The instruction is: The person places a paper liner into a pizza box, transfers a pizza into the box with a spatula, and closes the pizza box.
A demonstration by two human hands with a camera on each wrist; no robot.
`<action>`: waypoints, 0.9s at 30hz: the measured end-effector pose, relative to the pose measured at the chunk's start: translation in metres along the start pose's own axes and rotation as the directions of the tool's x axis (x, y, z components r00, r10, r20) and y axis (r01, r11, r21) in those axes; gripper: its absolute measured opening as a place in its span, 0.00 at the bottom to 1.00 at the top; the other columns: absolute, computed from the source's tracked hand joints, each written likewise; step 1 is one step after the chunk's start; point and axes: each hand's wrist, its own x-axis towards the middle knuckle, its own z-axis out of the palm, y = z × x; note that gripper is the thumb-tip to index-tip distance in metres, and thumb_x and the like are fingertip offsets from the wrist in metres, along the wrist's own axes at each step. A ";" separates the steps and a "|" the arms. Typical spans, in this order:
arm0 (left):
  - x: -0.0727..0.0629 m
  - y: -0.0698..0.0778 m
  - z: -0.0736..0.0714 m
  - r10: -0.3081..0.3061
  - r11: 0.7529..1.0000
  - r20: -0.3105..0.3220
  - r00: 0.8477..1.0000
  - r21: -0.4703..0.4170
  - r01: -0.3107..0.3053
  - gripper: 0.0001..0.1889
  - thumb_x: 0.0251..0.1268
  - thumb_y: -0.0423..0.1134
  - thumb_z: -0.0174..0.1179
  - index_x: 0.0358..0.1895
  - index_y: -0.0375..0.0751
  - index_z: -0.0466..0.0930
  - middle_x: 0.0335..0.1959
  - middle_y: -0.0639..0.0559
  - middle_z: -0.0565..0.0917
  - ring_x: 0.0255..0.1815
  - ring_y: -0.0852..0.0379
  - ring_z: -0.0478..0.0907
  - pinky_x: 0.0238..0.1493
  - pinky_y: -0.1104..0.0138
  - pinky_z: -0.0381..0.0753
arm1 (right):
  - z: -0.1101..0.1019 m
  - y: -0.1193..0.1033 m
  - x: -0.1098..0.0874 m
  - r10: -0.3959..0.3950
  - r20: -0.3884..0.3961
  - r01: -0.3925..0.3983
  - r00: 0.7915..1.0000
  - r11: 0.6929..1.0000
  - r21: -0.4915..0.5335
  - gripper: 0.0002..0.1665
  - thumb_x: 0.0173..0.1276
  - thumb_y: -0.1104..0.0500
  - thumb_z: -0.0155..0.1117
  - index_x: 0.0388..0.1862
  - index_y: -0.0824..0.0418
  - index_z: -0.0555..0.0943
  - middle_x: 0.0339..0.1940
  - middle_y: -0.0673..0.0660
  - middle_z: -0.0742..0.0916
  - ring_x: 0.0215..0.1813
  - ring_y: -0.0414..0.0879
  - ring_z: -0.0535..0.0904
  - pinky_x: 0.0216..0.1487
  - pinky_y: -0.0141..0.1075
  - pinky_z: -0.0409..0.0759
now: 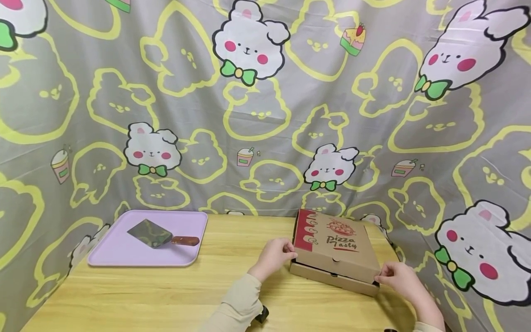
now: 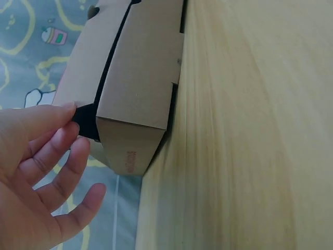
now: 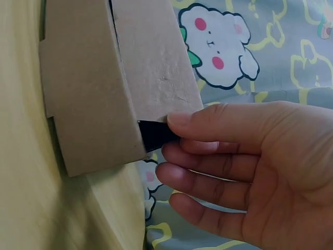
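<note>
A cardboard pizza box (image 1: 356, 235) with red print and the words "Pizza Tasty" rests on the right part of the table. Its lid sits slightly raised at the front, leaving a thin dark gap above the base (image 1: 327, 278). My left hand (image 1: 271, 258) pinches the lid's front left corner between thumb and forefinger, the other fingers loosely bent, as the left wrist view shows. At the front right corner, my right hand (image 3: 229, 161) pinches the lid the same way, beside a dark opening. The inside of the box is hidden.
On the left of the wooden table (image 1: 166, 290) lies a light purple tray (image 1: 112, 251). A wide-bladed pizza server (image 1: 151, 233) with a brown handle (image 1: 186, 240) rests on it. A patterned grey curtain (image 1: 265, 152) hangs behind and along both sides.
</note>
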 end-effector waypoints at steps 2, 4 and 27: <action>0.000 -0.001 0.001 0.009 1.000 -0.010 1.000 0.016 -0.009 0.07 0.58 0.38 0.68 0.27 0.46 0.80 0.22 0.60 0.80 0.24 0.71 0.69 0.29 0.76 0.71 | 0.002 0.001 0.001 -0.014 -0.006 0.014 1.000 1.000 0.003 0.17 0.53 0.59 0.74 0.17 0.57 0.72 0.16 0.46 0.77 0.21 0.33 0.66 0.27 0.30 0.64; -0.001 -0.002 0.001 0.012 1.000 -0.016 1.000 0.021 -0.011 0.07 0.58 0.38 0.68 0.27 0.47 0.80 0.22 0.61 0.79 0.23 0.71 0.69 0.28 0.76 0.71 | 0.003 0.002 0.001 -0.021 -0.012 0.021 1.000 1.000 0.004 0.17 0.52 0.60 0.74 0.17 0.57 0.72 0.16 0.45 0.76 0.21 0.33 0.65 0.26 0.29 0.64; -0.003 -0.002 0.004 0.065 0.986 -0.085 0.994 0.158 -0.051 0.08 0.54 0.40 0.71 0.23 0.48 0.81 0.30 0.58 0.82 0.34 0.59 0.76 0.36 0.73 0.73 | 0.005 0.000 0.000 0.001 -0.025 -0.001 1.000 1.000 -0.004 0.18 0.52 0.60 0.74 0.17 0.57 0.71 0.16 0.46 0.76 0.22 0.34 0.65 0.26 0.29 0.63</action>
